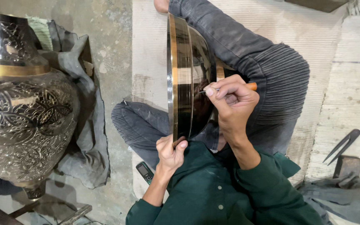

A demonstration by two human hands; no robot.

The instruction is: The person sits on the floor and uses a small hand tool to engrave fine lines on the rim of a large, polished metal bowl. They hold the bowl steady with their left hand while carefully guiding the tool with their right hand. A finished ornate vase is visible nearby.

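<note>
I am steadying the bowl [188, 79] on edge across my knees, my left hand [169, 152] pinching its lower rim. My right hand [230, 102] is clenching a graver [230, 88], tip touching the bowl's dark side. An engraved vase [21, 112] is standing at left.

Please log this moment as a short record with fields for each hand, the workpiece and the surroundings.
left hand: left hand grips the lower rim of the bowl
right hand: right hand holds an orange-handled tool, tip against the bowl's wall
workpiece: dark metal bowl with brass bands, standing on edge over the lap
surroundings: engraved vase beside grey cloth; phone; metal dividers
</note>
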